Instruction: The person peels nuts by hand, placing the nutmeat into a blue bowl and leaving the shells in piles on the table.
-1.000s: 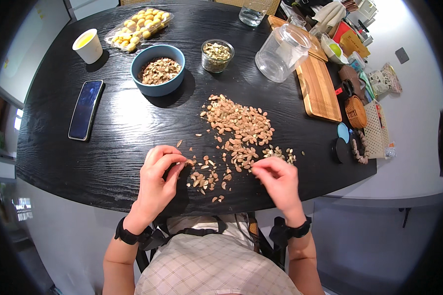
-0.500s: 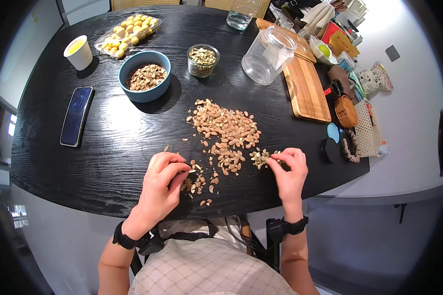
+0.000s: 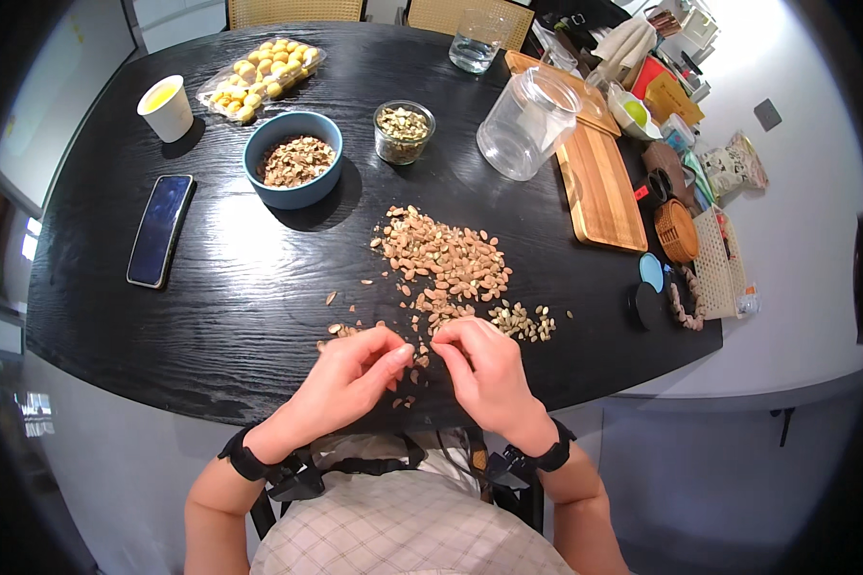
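A heap of almonds (image 3: 451,257) mixed with pale green seeds lies on the black table, its near end running down to my hands. My left hand (image 3: 360,376) is pinched closed among loose broken almond pieces (image 3: 345,331) by the table's near edge. Close on its right, my right hand (image 3: 487,372) is also in a pinch, at the heap's lower end. Whatever sits between the fingertips of either hand is too small or hidden to tell. A small group of green pumpkin seeds (image 3: 523,323) lies just beyond my right hand.
Beyond the heap stand a blue bowl (image 3: 292,196) of brown broken pieces, a glass jar (image 3: 403,149) of seeds and a clear plastic jar (image 3: 513,144). A phone (image 3: 160,230) and white cup (image 3: 168,120) are left; wooden trays (image 3: 604,196) are right.
My right hand has moved left from the pumpkin seeds to the almonds' near end. My left hand has shifted right toward it. The pumpkin seeds now lie uncovered and more spread out.
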